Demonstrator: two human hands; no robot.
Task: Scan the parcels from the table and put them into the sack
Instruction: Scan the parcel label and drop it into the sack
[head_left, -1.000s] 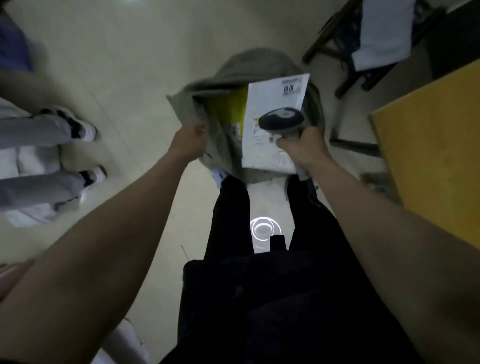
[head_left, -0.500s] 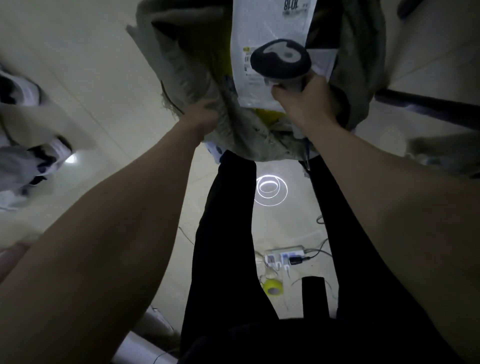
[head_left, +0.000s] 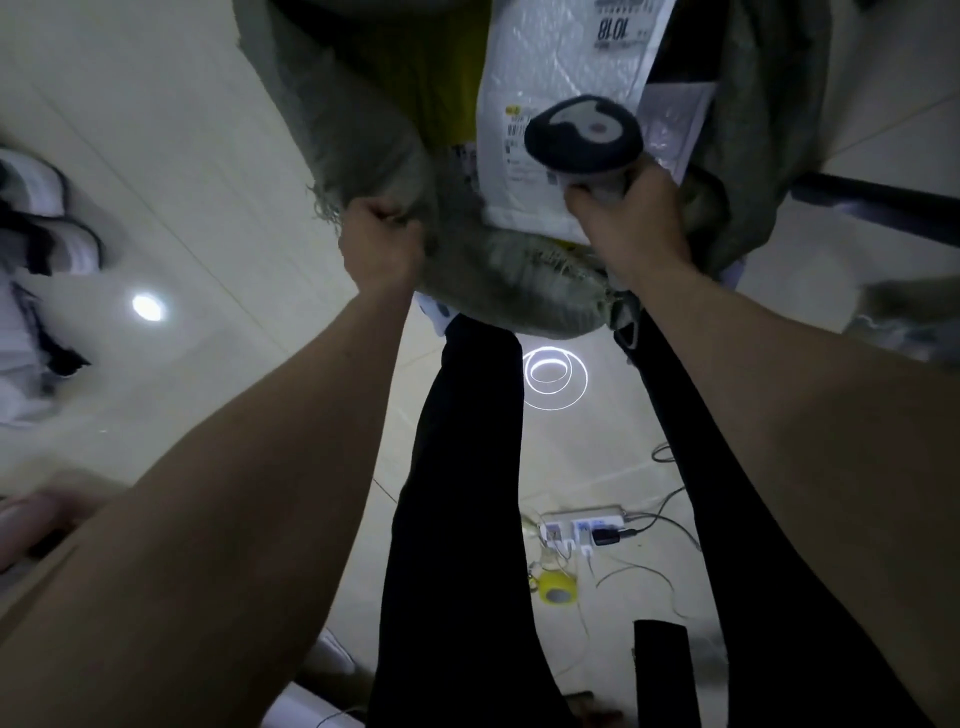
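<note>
Left hand (head_left: 382, 244) grips near rim of sack (head_left: 498, 275). Right hand (head_left: 631, 218) holds scanner (head_left: 584, 137) and white parcel (head_left: 556, 78), long side pointing far, into the sack.

Both bare forearms reach forward and down, roughly parallel. The left hand (head_left: 382, 244) is fisted, knuckles up, gripping a fold of the sack (head_left: 363, 156). The right hand (head_left: 631, 218) curls round the handle of the scanner (head_left: 584, 137).
</note>
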